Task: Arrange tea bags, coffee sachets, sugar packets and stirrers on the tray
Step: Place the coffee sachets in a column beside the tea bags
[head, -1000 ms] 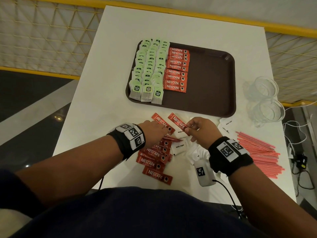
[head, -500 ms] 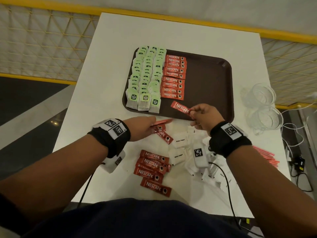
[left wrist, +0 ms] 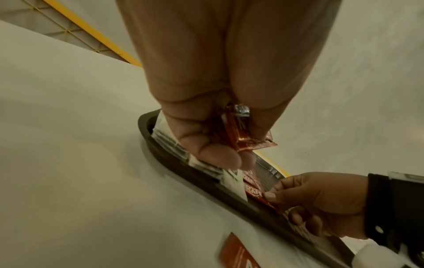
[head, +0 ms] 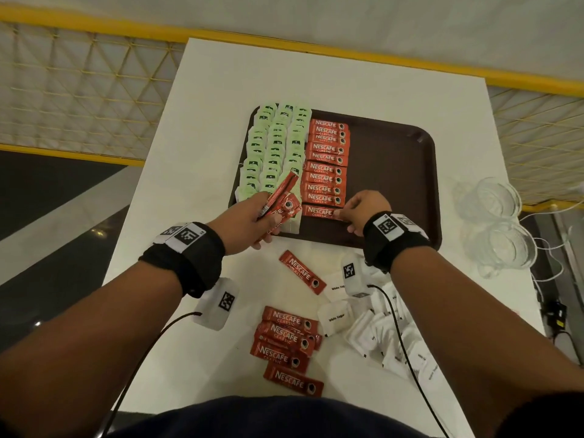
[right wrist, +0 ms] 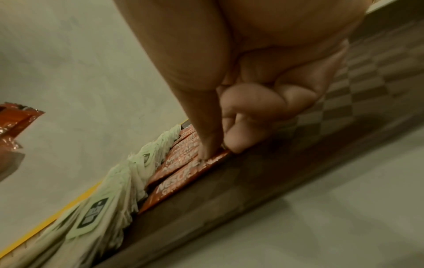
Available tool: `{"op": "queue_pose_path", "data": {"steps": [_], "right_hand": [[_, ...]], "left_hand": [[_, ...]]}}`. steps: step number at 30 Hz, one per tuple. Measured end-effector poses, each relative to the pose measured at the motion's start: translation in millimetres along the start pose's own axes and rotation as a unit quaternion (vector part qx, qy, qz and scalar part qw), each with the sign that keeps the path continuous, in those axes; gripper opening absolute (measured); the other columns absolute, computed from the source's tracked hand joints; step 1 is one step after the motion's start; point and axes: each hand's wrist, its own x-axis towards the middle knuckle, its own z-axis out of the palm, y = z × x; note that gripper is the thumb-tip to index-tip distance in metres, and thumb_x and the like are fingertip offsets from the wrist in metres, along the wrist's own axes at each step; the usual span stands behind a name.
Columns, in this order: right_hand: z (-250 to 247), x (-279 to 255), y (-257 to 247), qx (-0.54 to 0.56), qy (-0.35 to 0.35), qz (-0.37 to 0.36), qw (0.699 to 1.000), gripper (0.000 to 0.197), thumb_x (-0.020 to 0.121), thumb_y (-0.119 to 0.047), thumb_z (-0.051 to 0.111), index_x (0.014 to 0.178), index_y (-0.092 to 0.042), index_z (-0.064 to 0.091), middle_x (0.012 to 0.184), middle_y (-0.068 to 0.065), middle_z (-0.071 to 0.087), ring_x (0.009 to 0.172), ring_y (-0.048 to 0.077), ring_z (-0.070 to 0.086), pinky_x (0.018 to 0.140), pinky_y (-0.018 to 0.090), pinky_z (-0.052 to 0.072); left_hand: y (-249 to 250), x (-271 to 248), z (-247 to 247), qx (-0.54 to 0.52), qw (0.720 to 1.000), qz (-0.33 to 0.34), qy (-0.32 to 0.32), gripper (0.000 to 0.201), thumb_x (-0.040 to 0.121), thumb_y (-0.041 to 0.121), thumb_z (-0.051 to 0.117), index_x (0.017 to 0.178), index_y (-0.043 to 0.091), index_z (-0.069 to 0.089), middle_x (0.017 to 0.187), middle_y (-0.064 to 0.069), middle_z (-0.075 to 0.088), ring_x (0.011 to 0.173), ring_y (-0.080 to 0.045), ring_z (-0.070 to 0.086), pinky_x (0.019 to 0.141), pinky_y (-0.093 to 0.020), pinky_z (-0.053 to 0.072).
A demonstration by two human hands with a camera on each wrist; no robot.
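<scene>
A dark brown tray (head: 395, 172) on the white table holds rows of green tea bags (head: 275, 143) on its left and a column of red coffee sachets (head: 327, 162) beside them. My right hand (head: 363, 210) pinches the right end of the nearest coffee sachet (head: 319, 211), which lies at the front end of that column; the pinch also shows in the right wrist view (right wrist: 213, 156). Over the tray's front left corner, my left hand (head: 252, 222) grips a few red sachets (head: 281, 200), seen too in the left wrist view (left wrist: 243, 132).
Loose coffee sachets (head: 289, 343) and one apart (head: 301, 275) lie on the table in front of the tray. White sugar packets (head: 379, 330) are heaped to their right. Clear glass bowls (head: 496, 226) stand at the right edge. The tray's right half is bare.
Both hands moved forward from the table to the tray. The right hand carried one sachet to the front end of the red column; the left rose with its sachets over the tea bags.
</scene>
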Motion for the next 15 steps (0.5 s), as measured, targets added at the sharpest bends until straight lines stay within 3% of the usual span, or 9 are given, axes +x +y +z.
{"op": "queue_pose_path", "data": {"steps": [3,7,10,13,15], "right_hand": [[2,3,-2,-0.013,0.017,-0.011,1.0,0.03,0.081,-0.034,0.076,0.095,-0.014,0.06,0.086,0.004,0.069,0.07,0.017,0.065,0.082,0.04,0.057],[3,4,-2,-0.04,0.047,-0.022,0.998,0.034,0.08,-0.038,0.076,0.094,-0.014,0.056,0.094,0.006,0.067,0.085,0.023,0.067,0.083,0.041,0.056],[0,-6,-6,-0.024,0.075,-0.088,0.993,0.029,0.085,-0.044,0.068,0.091,-0.018,0.057,0.093,0.001,0.065,0.082,0.015,0.062,0.075,0.034,0.054],[-4,-33,-19,0.057,-0.042,-0.178,0.981,0.028,0.089,-0.048,0.061,0.097,-0.022,0.061,0.092,-0.003,0.063,0.075,0.011,0.061,0.066,0.026,0.052],[-4,-46,-25,0.102,-0.106,-0.213,0.966,0.024,0.089,-0.042,0.064,0.099,-0.02,0.064,0.09,-0.002,0.067,0.071,0.01,0.062,0.061,0.022,0.051]], "left_hand": [[-5,2,-5,-0.007,1.0,-0.004,0.001,0.018,0.1,0.036,0.048,0.114,0.025,0.045,0.092,0.005,0.065,0.079,-0.014,0.067,0.061,-0.024,0.055],[-4,4,-8,-0.032,0.999,-0.012,-0.011,0.019,0.099,0.038,0.049,0.113,0.025,0.047,0.092,0.005,0.067,0.077,-0.011,0.066,0.061,-0.022,0.055],[0,8,-9,-0.058,0.998,-0.005,-0.033,0.014,0.098,0.04,0.049,0.106,0.029,0.049,0.09,0.004,0.068,0.072,-0.005,0.065,0.06,-0.021,0.054],[5,15,-8,-0.062,0.997,0.004,-0.041,0.017,0.098,0.039,0.051,0.107,0.025,0.052,0.087,0.002,0.068,0.065,-0.001,0.062,0.056,-0.018,0.05],[8,19,-6,-0.049,0.998,0.011,-0.043,0.016,0.097,0.039,0.055,0.106,0.025,0.053,0.085,0.002,0.067,0.062,-0.002,0.059,0.054,-0.017,0.05]]}}
